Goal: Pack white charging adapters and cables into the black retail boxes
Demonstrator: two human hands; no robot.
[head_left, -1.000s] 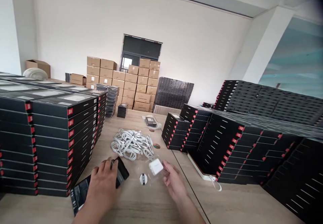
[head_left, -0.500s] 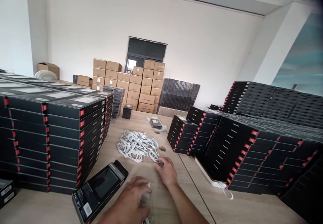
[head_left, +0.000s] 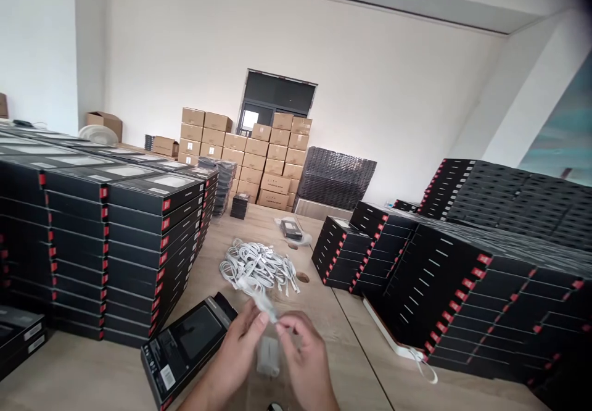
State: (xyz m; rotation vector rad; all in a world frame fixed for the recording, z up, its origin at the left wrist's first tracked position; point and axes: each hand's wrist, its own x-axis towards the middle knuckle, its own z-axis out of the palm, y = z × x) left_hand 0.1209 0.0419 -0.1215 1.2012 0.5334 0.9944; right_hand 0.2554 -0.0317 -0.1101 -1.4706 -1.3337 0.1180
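My left hand [head_left: 238, 340] closes on a white cable [head_left: 263, 302], which is smeared by motion and slants up toward the left. Thumb and fingers of my right hand [head_left: 303, 349] pinch the lower end of that cable. Just beyond is a pile of coiled white cables [head_left: 256, 264] lying on the wooden table [head_left: 342, 337]. Below and between my hands lies a clear plastic piece [head_left: 268, 357], partly covered by my right hand. Left of my left hand, a black retail box [head_left: 189, 346] lies slanted with its far end flap open.
Tall stacks of black boxes stand at left [head_left: 134, 244] and right [head_left: 444, 287]. A white tray edge [head_left: 393, 337] with a loose white loop borders the right stack. Farther back are a bagged box [head_left: 291, 229], a table hole [head_left: 303, 278] and brown cartons [head_left: 252, 161].
My right hand has come back from the pile's edge with a cable. Both hands now meet on it. My left hand has moved off the clear plastic piece. The view has shifted slightly.
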